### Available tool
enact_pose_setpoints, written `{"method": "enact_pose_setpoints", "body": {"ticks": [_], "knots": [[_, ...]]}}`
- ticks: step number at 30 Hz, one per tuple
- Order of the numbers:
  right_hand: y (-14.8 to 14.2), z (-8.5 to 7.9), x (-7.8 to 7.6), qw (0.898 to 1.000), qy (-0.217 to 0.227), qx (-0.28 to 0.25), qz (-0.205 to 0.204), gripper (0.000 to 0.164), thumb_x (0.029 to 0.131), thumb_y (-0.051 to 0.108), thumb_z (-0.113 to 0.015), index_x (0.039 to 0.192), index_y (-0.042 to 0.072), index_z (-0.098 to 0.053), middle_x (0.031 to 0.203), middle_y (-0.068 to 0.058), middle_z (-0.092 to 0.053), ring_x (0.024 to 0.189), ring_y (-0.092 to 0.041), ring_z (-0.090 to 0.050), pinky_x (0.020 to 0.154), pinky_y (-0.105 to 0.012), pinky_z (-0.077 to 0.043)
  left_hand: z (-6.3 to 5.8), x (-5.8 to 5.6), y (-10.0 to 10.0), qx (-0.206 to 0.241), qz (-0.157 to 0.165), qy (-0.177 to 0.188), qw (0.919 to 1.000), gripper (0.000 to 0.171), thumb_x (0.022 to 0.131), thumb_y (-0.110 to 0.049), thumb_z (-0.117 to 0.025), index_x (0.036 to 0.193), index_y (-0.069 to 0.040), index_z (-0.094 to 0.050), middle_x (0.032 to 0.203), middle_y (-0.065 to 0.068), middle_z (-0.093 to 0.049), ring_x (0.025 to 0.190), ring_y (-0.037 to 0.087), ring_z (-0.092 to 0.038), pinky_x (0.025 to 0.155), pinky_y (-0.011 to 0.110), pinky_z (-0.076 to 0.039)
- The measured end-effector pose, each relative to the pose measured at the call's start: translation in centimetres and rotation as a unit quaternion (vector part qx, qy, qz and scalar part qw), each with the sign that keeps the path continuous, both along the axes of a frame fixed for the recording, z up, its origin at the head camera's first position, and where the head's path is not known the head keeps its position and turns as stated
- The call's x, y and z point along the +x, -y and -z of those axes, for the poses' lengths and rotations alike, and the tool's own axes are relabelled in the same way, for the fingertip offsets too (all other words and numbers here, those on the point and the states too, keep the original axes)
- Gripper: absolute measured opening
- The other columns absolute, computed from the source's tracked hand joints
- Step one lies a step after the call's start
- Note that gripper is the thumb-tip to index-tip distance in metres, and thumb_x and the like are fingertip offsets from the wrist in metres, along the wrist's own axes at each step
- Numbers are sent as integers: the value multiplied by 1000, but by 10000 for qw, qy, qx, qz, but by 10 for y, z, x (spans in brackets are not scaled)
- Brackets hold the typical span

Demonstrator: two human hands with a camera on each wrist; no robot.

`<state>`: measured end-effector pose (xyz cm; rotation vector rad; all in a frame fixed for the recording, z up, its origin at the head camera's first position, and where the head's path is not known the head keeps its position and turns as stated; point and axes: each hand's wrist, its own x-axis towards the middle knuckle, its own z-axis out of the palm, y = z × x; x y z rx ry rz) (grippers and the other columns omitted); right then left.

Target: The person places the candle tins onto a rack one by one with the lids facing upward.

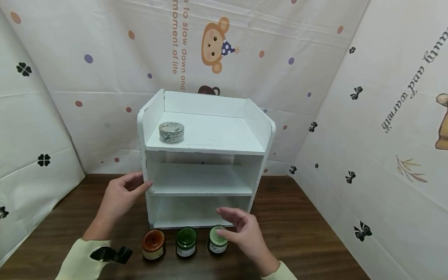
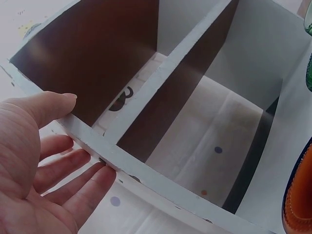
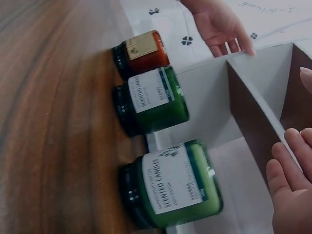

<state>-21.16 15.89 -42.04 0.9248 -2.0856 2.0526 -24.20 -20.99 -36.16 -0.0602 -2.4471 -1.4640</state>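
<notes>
Head view: nearest, a pale sleeve and a black band lie at the left wrist. Just in front of the shelf's bottom edge, three glass jars stand in a row on the dark wooden surface, all set apart from one another. The amber jar is by the shelf's front left corner, the dark green jar is in the middle, and the pale green jar is toward the front right corner. The right wrist view shows their dark ends down on the wood and the words "scented candles" on the pale green one's label.

Of the two hands, the right hand is beside the pale green jar, thumb and fingers spread well apart, gripping nothing; whether its thumb touches the glass I cannot tell. The left hand holds the left side edge of the white shelf, thumb at the front edge and fingers along the outer face.

Higher and farther back, a round patterned tin sits near the front left corner of the shelf's top board. Behind, printed cloth hangs along the surface's far edge.
</notes>
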Motion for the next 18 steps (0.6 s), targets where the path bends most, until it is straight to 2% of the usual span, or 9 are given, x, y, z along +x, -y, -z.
{"method": "enact_pose_setpoints", "body": {"ticks": [4,11,18], "knots": [[-2,6,0,10000,-93,1,-24,47,84,-3,-80,126,-11,-63,129,-25,-68,124,-25,-66,105,-26,-51,0,0,0,18,8,-4,10000,65,93,-49,-72,142,-8,-61,137,19,-66,122,33,-64,76,11,-52],[-3,19,0,9998,-38,173,56,46,84,-1,-81,126,-7,-65,128,-35,-64,121,-20,-67,104,-27,-52,1,0,0,16,20,49,10000,68,93,-51,-71,143,-8,-59,139,19,-65,123,34,-64,79,14,-54],[-5,31,-1,9993,109,355,48,47,83,0,-82,126,-6,-65,128,-28,-67,122,-23,-67,106,-25,-50,1,0,0,70,12,61,10000,66,93,-51,-72,143,-8,-60,139,18,-65,124,34,-64,79,12,-53]]}}
